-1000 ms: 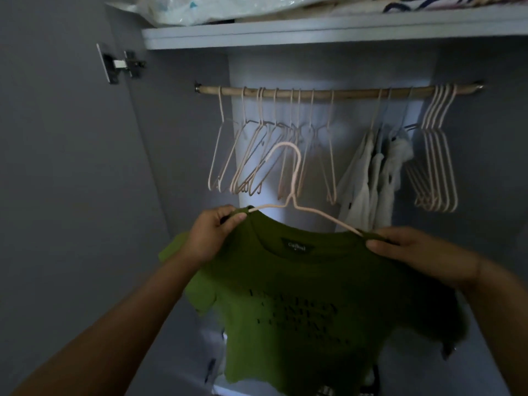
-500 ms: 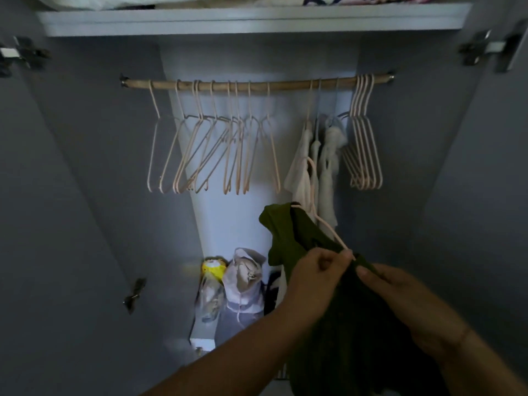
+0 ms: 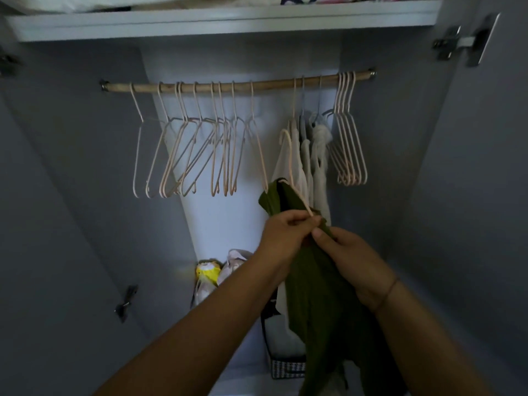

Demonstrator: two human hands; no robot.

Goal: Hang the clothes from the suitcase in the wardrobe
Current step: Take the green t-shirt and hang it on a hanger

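Green shirt (image 3: 323,295) on a pink hanger (image 3: 290,164) is held below the rail (image 3: 271,84); the hanger wire is pinched by the left grip (image 3: 285,238), the fabric by the right grip (image 3: 351,261).

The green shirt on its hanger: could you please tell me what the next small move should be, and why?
Probably lift the hanger so its hook reaches the bare stretch of rail left of the white clothes. The hook sits below the rail, while the left hand grips the hanger's arm and the right hand pinches the green shirt.
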